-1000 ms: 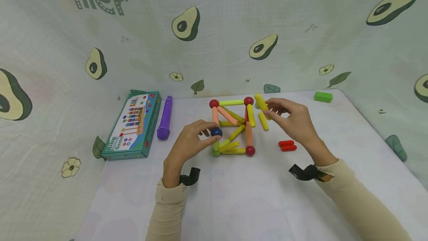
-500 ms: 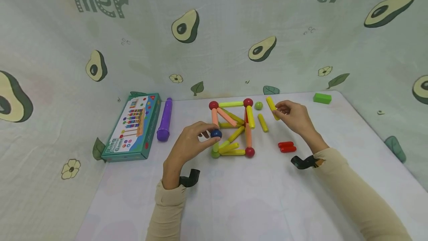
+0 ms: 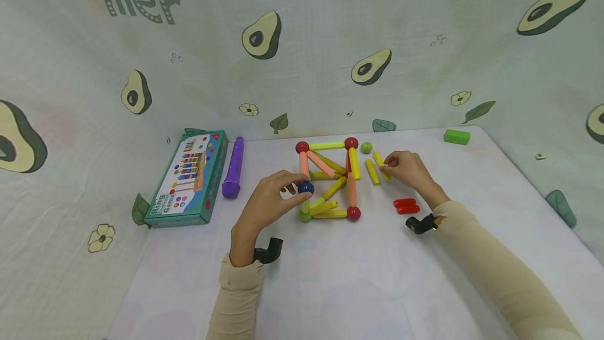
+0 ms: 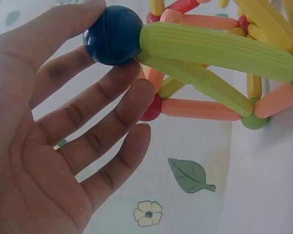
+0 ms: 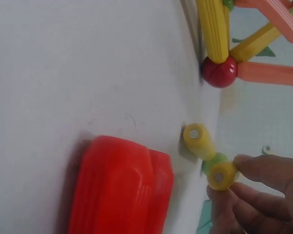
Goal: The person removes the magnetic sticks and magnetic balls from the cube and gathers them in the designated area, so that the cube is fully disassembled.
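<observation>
Clock's on the stick-and-ball frame [image 3: 334,187], 12 = far side. L hand [image 3: 270,201] has the blue ball [image 3: 305,187] pinched at approx 9; R hand [image 3: 408,168] pinches a yellow stick [image 3: 379,159] btwn 2 and 3, just beside a loose yellow one [image 3: 372,172]. Can't tell if the held one's touching the tabletop [image 3: 358,272] tbh. Looks like light, stiff plastic, prob a bit slick, not fragile imo. There's a metal-looking disc [image 5: 218,177] on the end, so I'd grip mid-length.

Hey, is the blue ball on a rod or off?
On: the left wrist view shows a green rod with its end against the blue ball.
</observation>
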Action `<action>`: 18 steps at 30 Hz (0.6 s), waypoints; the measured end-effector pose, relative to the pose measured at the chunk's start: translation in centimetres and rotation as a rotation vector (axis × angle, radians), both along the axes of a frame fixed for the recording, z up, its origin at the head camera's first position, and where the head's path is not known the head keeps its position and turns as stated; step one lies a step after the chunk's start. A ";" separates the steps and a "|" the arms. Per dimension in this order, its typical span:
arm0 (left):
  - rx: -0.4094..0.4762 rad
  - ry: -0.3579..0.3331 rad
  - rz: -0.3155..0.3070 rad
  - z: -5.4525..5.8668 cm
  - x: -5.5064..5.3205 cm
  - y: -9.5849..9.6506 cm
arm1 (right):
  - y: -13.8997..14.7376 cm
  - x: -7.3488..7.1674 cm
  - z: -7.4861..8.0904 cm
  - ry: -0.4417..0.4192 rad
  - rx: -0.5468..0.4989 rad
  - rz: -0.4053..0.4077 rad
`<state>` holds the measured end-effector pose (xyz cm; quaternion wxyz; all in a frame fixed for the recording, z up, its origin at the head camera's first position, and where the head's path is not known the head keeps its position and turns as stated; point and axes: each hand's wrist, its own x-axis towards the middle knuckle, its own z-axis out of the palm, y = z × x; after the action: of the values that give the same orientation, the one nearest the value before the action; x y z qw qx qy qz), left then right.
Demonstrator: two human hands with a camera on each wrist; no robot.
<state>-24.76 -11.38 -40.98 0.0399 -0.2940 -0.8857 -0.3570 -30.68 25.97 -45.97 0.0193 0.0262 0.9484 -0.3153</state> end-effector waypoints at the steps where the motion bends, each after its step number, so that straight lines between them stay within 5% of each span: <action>1: 0.000 -0.002 0.000 0.0 0.0 0.0 | -0.1 -0.1 -0.1 -0.011 0.003 0.003; 18: 0.001 -0.026 0.006 0.1 0.0 0.1 | -0.8 -0.7 -0.8 -0.145 0.059 -0.001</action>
<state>-24.74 -11.29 -40.85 0.0296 -0.2865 -0.8869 -0.3611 -31.40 25.13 -46.76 0.0872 0.0499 0.9534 -0.2845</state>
